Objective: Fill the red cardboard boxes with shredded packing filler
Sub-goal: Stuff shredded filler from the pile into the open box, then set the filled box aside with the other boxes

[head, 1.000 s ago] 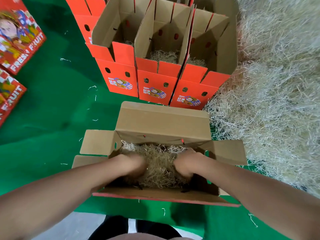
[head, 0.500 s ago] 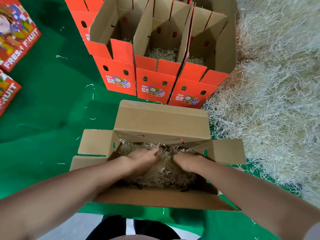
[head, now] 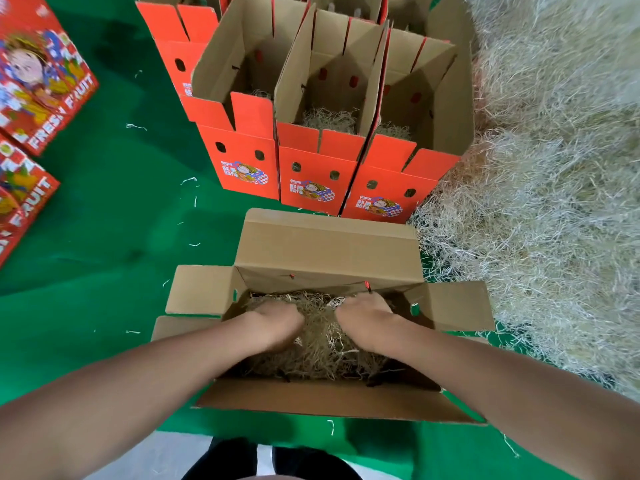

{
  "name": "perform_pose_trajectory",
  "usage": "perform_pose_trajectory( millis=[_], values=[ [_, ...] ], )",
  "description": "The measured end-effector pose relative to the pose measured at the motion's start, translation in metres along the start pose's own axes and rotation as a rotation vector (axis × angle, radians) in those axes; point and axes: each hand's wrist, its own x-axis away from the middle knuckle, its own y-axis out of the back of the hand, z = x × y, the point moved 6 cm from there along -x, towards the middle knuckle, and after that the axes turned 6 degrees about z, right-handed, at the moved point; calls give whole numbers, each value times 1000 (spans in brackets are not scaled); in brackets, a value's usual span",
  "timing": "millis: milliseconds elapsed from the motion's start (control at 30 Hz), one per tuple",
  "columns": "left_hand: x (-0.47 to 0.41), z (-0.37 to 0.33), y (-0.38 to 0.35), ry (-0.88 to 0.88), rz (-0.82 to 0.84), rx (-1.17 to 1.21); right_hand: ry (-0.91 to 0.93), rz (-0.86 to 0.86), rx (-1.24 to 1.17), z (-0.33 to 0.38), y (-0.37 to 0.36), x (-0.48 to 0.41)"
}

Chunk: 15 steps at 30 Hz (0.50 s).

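Cardboard open box stands near the front edge of the green mat, flaps folded out. Shredded filler lies inside it. Left hand and right hand rest on the filler side by side, fingertips buried; whether the fingers are spread or curled cannot be determined. A loose pile covers the mat's right side.

In the lower centre of the frame an open cardboard box sits on the green mat with its flaps spread, partly full of shredded packing filler. Two bare forearms reach in from the bottom edge. The left hand and right hand lie on the filler, fingertips sunk into it. Just above stand three upright red boxes, open-topped, with filler showing inside. A large filler pile covers the right side. Closed fruit boxes printed FRESH FRUIT lie at the upper left.
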Motion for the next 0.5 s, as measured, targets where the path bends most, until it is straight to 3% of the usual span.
perform_pose_trajectory(
  millis=[67, 167, 233, 367, 433, 500],
  values=[
    [-6, -3, 1, -45, -86, -64, 138, -97, -85, 12, -4, 1],
    [-15, -8, -38, -105, 329, -134, 9, 251, -280, 5, -43, 1],
    [-20, 0, -60, -73, 415, -197, -82, 395, -208, -3, -55, 7],
    [-23, 10, -42, 29, 80, 132, 29, 303, -145, 6, -45, 16],
    [-20, 8, -19, 33, -141, 147, 95, 350, -3, 9, -49, 22],
    [-17, 8, -13, 33, -85, 77, 109, 427, 97, 7, -52, 30]
  ],
)
